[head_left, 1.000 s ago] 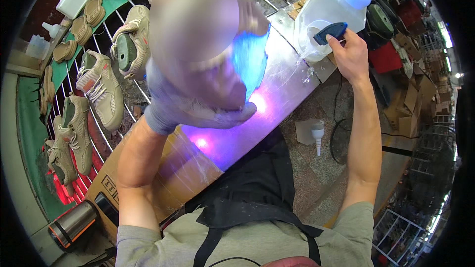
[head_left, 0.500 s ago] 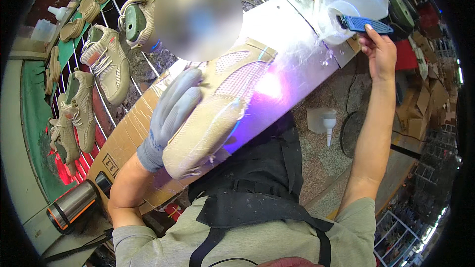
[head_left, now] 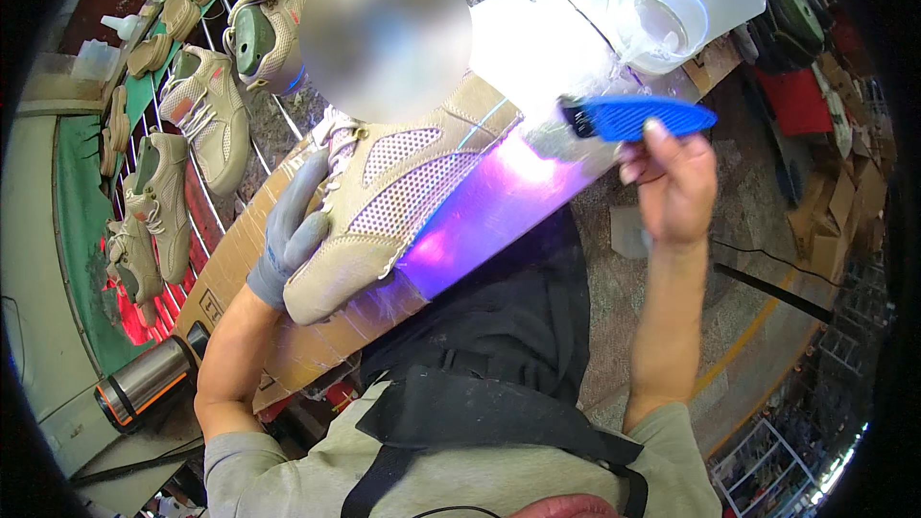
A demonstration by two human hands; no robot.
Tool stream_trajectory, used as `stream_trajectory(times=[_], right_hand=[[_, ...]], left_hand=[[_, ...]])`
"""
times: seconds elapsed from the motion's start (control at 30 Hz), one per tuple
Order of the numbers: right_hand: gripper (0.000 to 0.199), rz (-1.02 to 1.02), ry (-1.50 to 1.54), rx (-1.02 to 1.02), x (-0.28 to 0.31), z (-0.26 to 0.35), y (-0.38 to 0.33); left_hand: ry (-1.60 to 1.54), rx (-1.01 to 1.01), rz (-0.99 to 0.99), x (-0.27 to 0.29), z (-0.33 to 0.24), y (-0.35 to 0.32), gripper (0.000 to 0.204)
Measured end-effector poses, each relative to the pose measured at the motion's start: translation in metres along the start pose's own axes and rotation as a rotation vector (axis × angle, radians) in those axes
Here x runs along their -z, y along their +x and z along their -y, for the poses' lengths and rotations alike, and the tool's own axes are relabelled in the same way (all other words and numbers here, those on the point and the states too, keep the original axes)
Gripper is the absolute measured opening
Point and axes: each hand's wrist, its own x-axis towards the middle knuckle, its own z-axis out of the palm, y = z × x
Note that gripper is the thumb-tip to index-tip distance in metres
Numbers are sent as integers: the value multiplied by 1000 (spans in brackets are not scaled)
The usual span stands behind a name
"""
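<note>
My left hand (head_left: 295,230), in a grey glove, is closed round the laced upper of a beige mesh shoe (head_left: 384,221). The shoe lies slanted over the board in front of me, its toe toward my left forearm and its side facing up. In my bare right hand (head_left: 676,177) is a blue-handled brush (head_left: 638,118), its dark bristles pointing left toward the shoe but apart from it. A translucent plastic container (head_left: 667,24) with a round opening stands just beyond the brush. A blurred round patch hides what lies past the shoe's heel.
Several beige shoes (head_left: 216,129) rest on a metal rack at the left, with loose soles (head_left: 182,14) on a green strip behind. Purple light falls on the metal sheet (head_left: 537,48) beside cardboard (head_left: 317,355). A steel flask (head_left: 144,384) lies at the lower left.
My right hand has brought the brush from the container's opening down and left, nearer the shoe. The shoe has turned in my left hand, so its mesh side and laces now show more.
</note>
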Motion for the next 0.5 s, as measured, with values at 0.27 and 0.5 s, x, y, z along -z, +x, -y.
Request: stream_trajectory(times=[0.27,0.5], right_hand=[[16,-2,-203,92,-48,-16,-32],[19,62,-287,-23,-23,-13,8]], left_hand=[[-228,218,58,2,-21,-1,97],[-98,126,62,9,-15,-6,90]])
